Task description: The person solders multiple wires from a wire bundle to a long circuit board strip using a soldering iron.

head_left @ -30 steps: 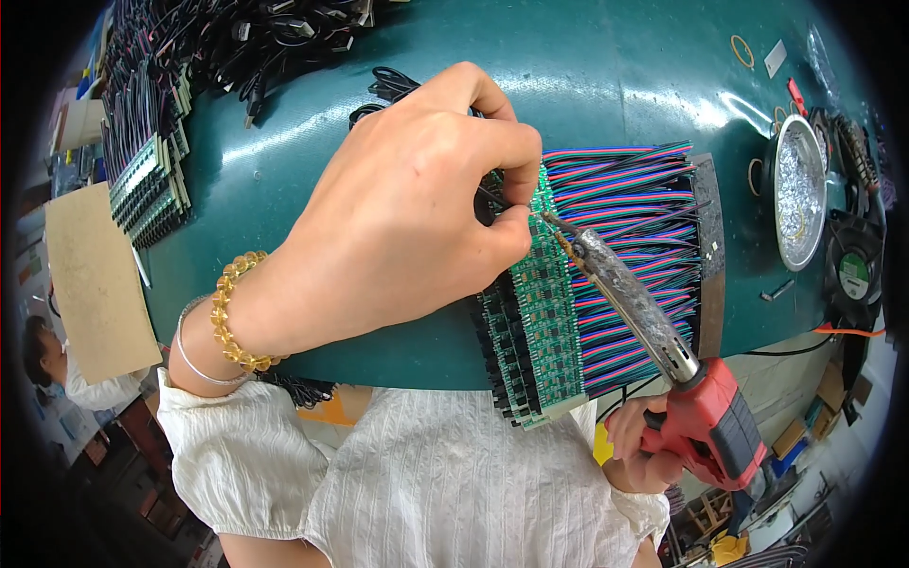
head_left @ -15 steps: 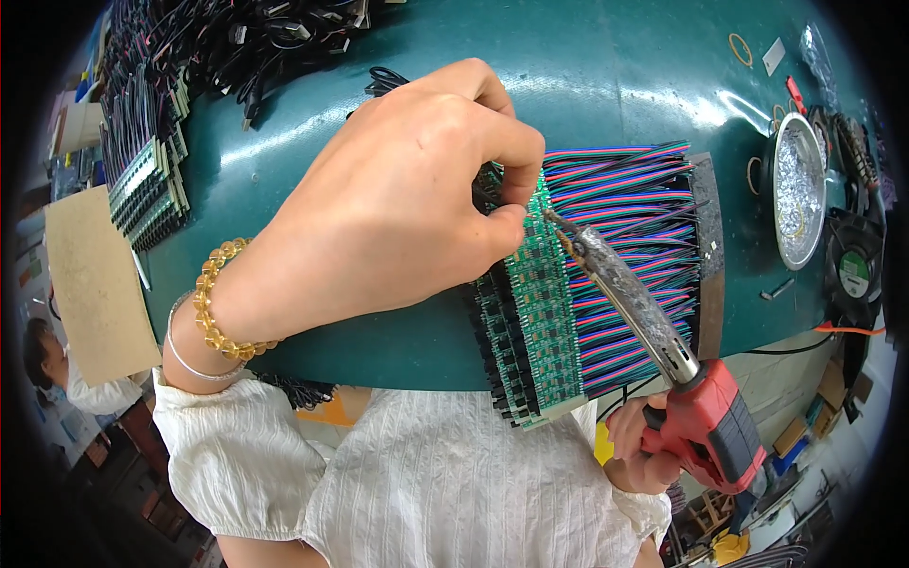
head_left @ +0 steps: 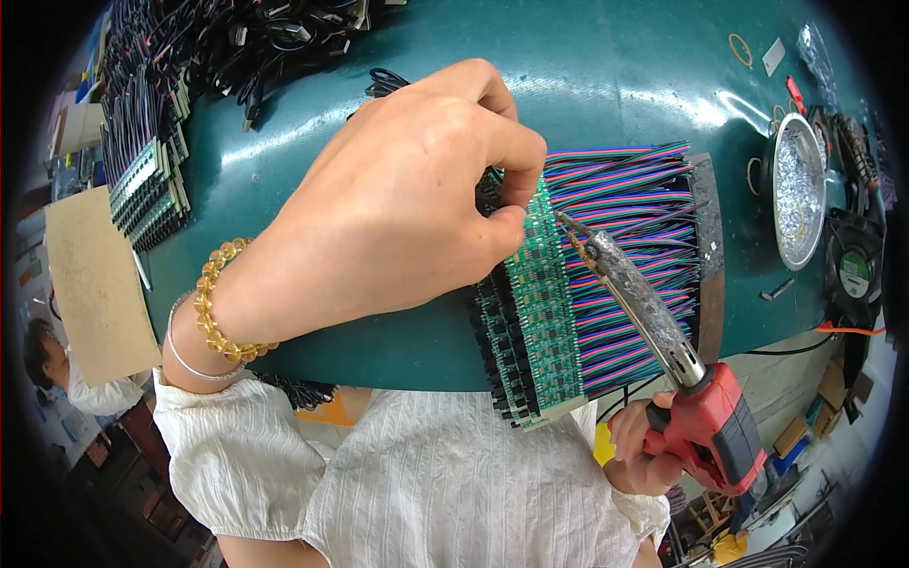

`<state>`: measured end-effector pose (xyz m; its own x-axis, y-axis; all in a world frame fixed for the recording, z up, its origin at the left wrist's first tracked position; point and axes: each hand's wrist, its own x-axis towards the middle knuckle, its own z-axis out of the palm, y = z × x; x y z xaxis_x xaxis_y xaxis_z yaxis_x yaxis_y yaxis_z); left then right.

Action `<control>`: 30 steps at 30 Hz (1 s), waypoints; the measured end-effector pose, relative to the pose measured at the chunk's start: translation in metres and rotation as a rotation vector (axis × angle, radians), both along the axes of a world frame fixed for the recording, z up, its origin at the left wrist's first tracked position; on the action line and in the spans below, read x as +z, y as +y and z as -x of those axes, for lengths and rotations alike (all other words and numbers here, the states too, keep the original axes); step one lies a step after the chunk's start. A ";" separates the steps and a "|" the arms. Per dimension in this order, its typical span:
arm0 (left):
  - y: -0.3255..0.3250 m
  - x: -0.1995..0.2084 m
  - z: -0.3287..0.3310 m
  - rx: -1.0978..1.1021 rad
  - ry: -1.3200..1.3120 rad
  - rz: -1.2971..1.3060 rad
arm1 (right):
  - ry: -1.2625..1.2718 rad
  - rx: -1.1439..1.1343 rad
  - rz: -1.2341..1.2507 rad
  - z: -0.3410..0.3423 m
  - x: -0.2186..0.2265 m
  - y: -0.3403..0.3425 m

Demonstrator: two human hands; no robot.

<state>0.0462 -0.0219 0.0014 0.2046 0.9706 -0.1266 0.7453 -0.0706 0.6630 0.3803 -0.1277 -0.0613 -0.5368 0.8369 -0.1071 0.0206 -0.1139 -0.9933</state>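
Note:
My left hand (head_left: 398,180) reaches over a green circuit board panel (head_left: 549,322), thumb and fingers pinched together at its upper part. What they grip is hidden; a black cable (head_left: 386,81) shows just beyond the hand. In my right hand (head_left: 644,445), at the lower right, is a red and black soldering gun (head_left: 715,426). Its metal barrel slants up and left, and the dark tip is close to the board's right edge, by the pinched fingers. Red, blue and black wires (head_left: 625,256) fan out rightward from the board. Black connectors (head_left: 497,350) line its left side.
A dark flat bar (head_left: 708,256) lies along the wire ends. Right of it stand a round metal dish (head_left: 798,189) of silvery scraps and a small fan (head_left: 852,265). Piled black cables (head_left: 275,43) and finished-looking boards (head_left: 147,189) occupy the far left, with cardboard (head_left: 99,284) nearer.
The soldering gun's tip has shifted slightly right and down, away from the board's wire edge. My left hand has stayed almost still.

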 end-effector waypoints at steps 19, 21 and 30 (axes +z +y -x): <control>-0.004 -0.001 -0.001 0.025 0.007 0.005 | -0.048 -0.204 0.041 0.004 -0.002 -0.012; -0.004 -0.001 -0.001 0.024 0.014 0.001 | -0.038 -0.191 0.043 0.008 0.001 -0.010; -0.005 0.000 -0.003 0.041 0.012 -0.013 | 0.092 -0.294 0.016 0.034 0.012 0.003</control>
